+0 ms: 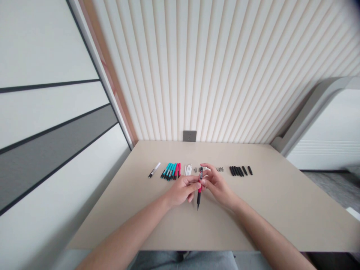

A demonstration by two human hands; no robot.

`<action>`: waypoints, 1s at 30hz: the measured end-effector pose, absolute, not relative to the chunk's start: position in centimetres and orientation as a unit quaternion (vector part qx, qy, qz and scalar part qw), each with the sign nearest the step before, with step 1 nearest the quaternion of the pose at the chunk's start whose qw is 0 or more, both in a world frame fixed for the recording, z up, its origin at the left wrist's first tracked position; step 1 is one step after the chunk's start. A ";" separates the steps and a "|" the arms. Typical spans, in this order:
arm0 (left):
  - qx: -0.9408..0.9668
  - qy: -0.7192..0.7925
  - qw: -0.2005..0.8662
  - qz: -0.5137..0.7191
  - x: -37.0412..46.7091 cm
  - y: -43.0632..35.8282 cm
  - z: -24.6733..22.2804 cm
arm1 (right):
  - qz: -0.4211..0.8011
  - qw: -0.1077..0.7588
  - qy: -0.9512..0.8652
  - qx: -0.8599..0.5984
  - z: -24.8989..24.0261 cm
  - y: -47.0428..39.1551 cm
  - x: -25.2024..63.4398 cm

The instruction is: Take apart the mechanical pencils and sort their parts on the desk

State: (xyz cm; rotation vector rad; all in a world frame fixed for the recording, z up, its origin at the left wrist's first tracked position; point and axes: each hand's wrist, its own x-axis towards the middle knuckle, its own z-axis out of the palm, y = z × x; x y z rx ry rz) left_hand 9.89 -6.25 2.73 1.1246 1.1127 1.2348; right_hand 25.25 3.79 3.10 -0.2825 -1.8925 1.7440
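A pen (pixel 199 198) with a red barrel, a black grip and a black clip end is held upright-looking between both hands, its tip toward me. The fingers of my left hand (pixel 183 189) pinch its red middle. My right hand (pixel 216 184) closes on the upper part near the clip, index finger reaching the top end. Just beyond the hands lie white refill tubes (pixel 188 170) and small grey metal springs or tips (pixel 221 169), partly hidden by the right hand.
Left of the hands lie teal pen barrels (pixel 169 171), red barrels (pixel 177 170) and a white pen (pixel 154 170). Several black grips (pixel 236 171) lie on the right. The beige table (pixel 126 210) meets a ribbed wall with a grey socket (pixel 189 135).
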 end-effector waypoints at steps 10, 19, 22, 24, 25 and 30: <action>0.475 0.470 0.532 0.521 9.9 -6.1 2.9 | 0.652 0.287 -0.692 -0.118 3.1 3.3 25.2; 0.472 0.478 0.534 0.514 9.8 -6.2 2.6 | 0.630 0.287 -0.711 -0.125 2.7 3.6 25.1; 0.471 0.476 0.523 0.527 9.8 -6.1 2.7 | 0.641 0.298 -0.695 -0.128 2.9 3.5 25.3; 0.462 0.477 0.512 0.544 9.9 -6.1 2.9 | 0.644 0.302 -0.691 -0.127 3.2 3.6 25.4; 0.454 0.481 0.505 0.555 9.8 -6.0 2.9 | 0.640 0.300 -0.697 -0.126 3.3 3.6 25.5; 0.402 0.506 0.440 0.623 9.4 -5.8 3.1 | 0.580 0.248 -0.766 -0.126 3.4 3.8 25.5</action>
